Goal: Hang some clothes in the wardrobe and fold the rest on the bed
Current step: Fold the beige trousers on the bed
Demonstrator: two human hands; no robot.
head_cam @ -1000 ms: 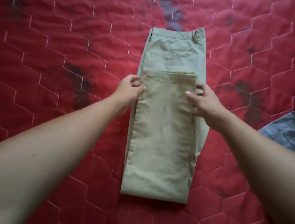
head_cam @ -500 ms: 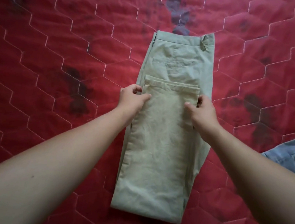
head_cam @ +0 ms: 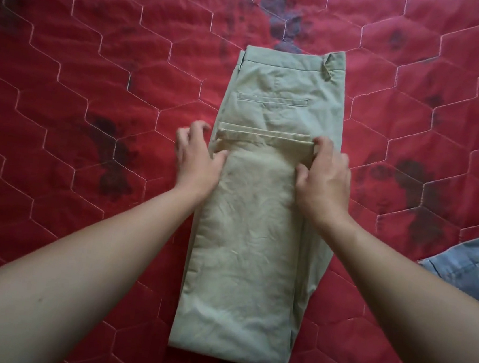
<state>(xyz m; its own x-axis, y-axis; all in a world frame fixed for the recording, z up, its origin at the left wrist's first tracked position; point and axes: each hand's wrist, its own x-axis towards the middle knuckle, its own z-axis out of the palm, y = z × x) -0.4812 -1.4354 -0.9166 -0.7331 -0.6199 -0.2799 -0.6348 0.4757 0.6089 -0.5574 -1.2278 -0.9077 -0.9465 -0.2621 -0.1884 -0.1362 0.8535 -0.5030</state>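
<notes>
Khaki trousers lie lengthwise on the red quilted bed, waistband at the far end. Their legs are folded up over the seat, and the hems reach just below the back pocket. My left hand is at the left edge of the folded legs near the hems; its thumb touches the fabric and its fingers are spread loosely above the quilt. My right hand is at the right edge, thumb on top and fingers curled round the hem corner.
A blue-grey garment lies on the bed at the right edge of view, apart from the trousers. Dark printed patches mark the quilt around the trousers.
The view has shifted so the trousers sit lower and nearer. My left hand has let go of the folded leg's edge and its fingers have opened. My right hand stays at the hem corner.
</notes>
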